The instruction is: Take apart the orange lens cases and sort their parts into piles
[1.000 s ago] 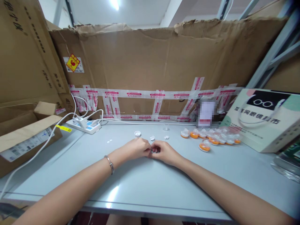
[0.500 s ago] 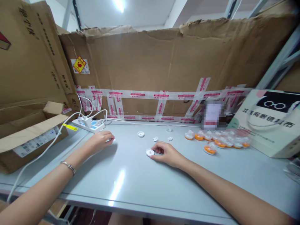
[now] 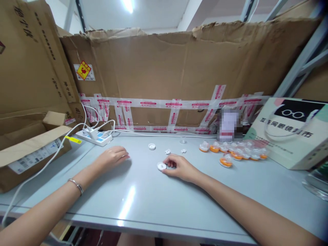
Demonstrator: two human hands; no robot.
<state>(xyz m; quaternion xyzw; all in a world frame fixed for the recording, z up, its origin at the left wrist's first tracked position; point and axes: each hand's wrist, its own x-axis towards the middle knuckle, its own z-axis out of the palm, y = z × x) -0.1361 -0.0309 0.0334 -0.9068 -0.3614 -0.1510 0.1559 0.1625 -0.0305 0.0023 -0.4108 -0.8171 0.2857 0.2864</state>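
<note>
Between the thumb and fingers of my right hand (image 3: 179, 166) is a round white plastic disc (image 3: 161, 166), tilted at the table surface. My left hand (image 3: 115, 156) rests low over the table to the left, its fingers curled and pressed together; whatever they may hold is hidden. Behind the disc lie a round white cap (image 3: 151, 146), a small white part (image 3: 167, 151) and another small white part (image 3: 183, 151). A clear round piece (image 3: 182, 140) sits farther back. Off to the right, several clear-topped assemblies with orange bases (image 3: 226, 160) stand grouped.
A white power strip (image 3: 96, 136) with plugs and cables lies at the back left, beside an open cardboard box (image 3: 38, 150). Large cardboard (image 3: 143, 68) walls the table's back. A paper bag (image 3: 287, 133) stands right, near a clear container (image 3: 316, 184).
My left hand has shifted slightly right and lower, and the small white thing at its fingertips no longer shows. My right hand keeps the disc. The view has turned slightly.
</note>
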